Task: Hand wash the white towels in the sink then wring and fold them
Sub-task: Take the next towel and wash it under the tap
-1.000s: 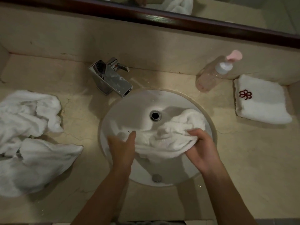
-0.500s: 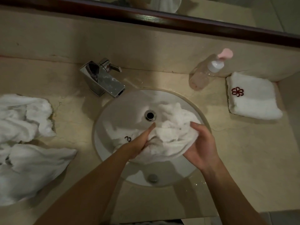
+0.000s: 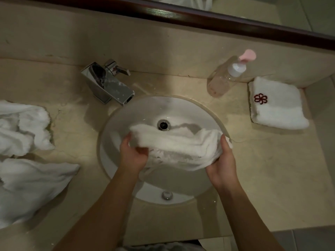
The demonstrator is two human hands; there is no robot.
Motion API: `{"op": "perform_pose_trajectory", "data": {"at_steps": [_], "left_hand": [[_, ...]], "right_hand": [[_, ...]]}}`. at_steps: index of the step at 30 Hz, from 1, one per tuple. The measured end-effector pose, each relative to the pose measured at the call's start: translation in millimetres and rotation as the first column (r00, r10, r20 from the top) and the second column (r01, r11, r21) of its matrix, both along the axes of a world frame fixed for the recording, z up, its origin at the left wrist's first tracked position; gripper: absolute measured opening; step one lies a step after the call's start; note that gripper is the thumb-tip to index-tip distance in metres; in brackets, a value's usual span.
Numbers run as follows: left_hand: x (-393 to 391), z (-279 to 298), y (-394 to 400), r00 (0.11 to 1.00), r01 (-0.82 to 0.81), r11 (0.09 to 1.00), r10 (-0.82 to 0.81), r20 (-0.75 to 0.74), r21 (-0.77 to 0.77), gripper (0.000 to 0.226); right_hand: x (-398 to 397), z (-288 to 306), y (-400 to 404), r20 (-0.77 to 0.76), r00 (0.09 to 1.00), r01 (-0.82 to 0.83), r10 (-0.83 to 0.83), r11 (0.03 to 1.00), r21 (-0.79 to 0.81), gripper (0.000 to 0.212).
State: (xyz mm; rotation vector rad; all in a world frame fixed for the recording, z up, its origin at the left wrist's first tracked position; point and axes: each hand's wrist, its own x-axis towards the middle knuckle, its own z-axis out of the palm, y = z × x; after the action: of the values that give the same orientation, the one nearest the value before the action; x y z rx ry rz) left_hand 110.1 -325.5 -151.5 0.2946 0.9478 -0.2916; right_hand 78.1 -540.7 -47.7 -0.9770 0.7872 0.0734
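Observation:
A wet white towel is stretched sideways over the round white sink. My left hand grips its left end with the fingers curled under the cloth. My right hand grips the right end, thumb up against the bunched fabric. The towel sags between both hands just in front of the drain. More crumpled white towels lie heaped on the counter at the left. A folded white towel with a red flower mark lies at the right.
A chrome tap stands behind the sink at the left, with no water running. A clear pump bottle with a pink top stands at the back right. A dark mirror frame runs along the top. The beige stone counter surrounds the basin.
The towel was bunched between my hands near the drain; now my hands have moved apart and the towel is pulled out sideways and lifted.

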Motion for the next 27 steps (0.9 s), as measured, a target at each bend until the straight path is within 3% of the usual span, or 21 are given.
{"op": "perform_pose_trajectory", "data": {"at_steps": [3,6,8,10,12,14,15,16,17,18,20,21,24,25,27], "left_hand": [[-18.3,0.2,-11.4,0.993,0.095,0.995,-0.092,-0.078,0.035,0.038],[-25.0,2.0,-19.6,0.981,0.191,0.967,-0.182,-0.067,0.168,0.045],[-22.3,4.9,-20.4,0.985,0.173,0.937,-0.162,-0.060,0.303,0.043],[-17.3,11.0,-20.0,0.978,0.185,0.853,-0.207,-0.011,0.488,0.033],[-16.3,18.4,-19.5,0.916,0.293,0.582,-0.398,-0.049,0.759,0.023],[-19.4,18.5,-15.6,0.808,0.340,0.111,-0.543,-0.229,0.934,0.031],[-20.6,14.3,-12.1,0.784,0.320,-0.046,-0.548,-0.292,0.946,0.033],[-21.7,11.0,-8.5,0.794,0.310,-0.105,-0.518,-0.318,0.945,0.032],[-22.1,10.7,-6.1,0.794,0.353,-0.107,-0.492,-0.358,0.930,0.036],[-21.2,8.0,-2.3,0.803,0.415,0.016,-0.477,-0.358,0.909,0.040],[-21.3,5.5,3.5,0.858,0.436,0.351,-0.439,-0.266,0.829,0.039],[-21.7,7.9,4.7,0.889,0.391,0.437,-0.406,-0.210,0.810,0.037],[-24.3,22.3,-2.9,0.903,0.286,0.487,-0.426,-0.061,0.825,0.032],[-24.5,28.5,-8.6,0.902,0.261,0.563,-0.432,0.010,0.784,0.032],[-25.9,35.4,-24.8,0.901,0.258,0.691,-0.424,0.090,0.675,0.040]], "right_hand": [[2.3,-3.7,8.6,-0.032,0.999,-0.020,0.023,0.996,0.081,0.054],[3.8,-2.2,9.3,-0.016,1.000,0.009,-0.007,0.993,0.115,0.062],[3.3,-4.8,9.1,-0.004,1.000,-0.017,0.017,0.999,0.030,0.073],[3.2,-9.4,11.7,-0.023,0.996,-0.090,0.088,0.992,-0.092,0.062],[1.9,-12.9,17.4,-0.043,0.982,-0.189,0.184,0.963,-0.190,0.048],[0.1,-14.7,22.5,-0.047,0.969,-0.244,0.242,0.916,-0.318,0.034],[-0.2,-13.0,24.3,-0.040,0.963,-0.262,0.268,0.881,-0.394,0.025],[-0.3,-9.3,26.7,-0.039,0.960,-0.264,0.278,0.846,-0.463,0.023],[-1.0,-8.0,26.5,-0.028,0.962,-0.246,0.270,0.826,-0.506,0.025],[-1.3,-6.9,26.1,-0.018,0.970,-0.213,0.241,0.819,-0.532,0.025],[-3.0,-8.2,24.4,-0.017,0.980,-0.175,0.199,0.819,-0.547,0.023],[-3.7,-10.6,23.0,-0.011,0.980,-0.175,0.200,0.828,-0.533,0.022],[-9.2,-12.1,27.6,-0.051,0.961,-0.266,0.273,0.854,-0.448,0.045],[-11.0,-11.9,32.7,-0.086,0.942,-0.328,0.323,0.844,-0.425,0.050],[-9.6,-16.1,50.4,-0.143,0.868,-0.485,0.475,0.751,-0.448,0.027]]}}
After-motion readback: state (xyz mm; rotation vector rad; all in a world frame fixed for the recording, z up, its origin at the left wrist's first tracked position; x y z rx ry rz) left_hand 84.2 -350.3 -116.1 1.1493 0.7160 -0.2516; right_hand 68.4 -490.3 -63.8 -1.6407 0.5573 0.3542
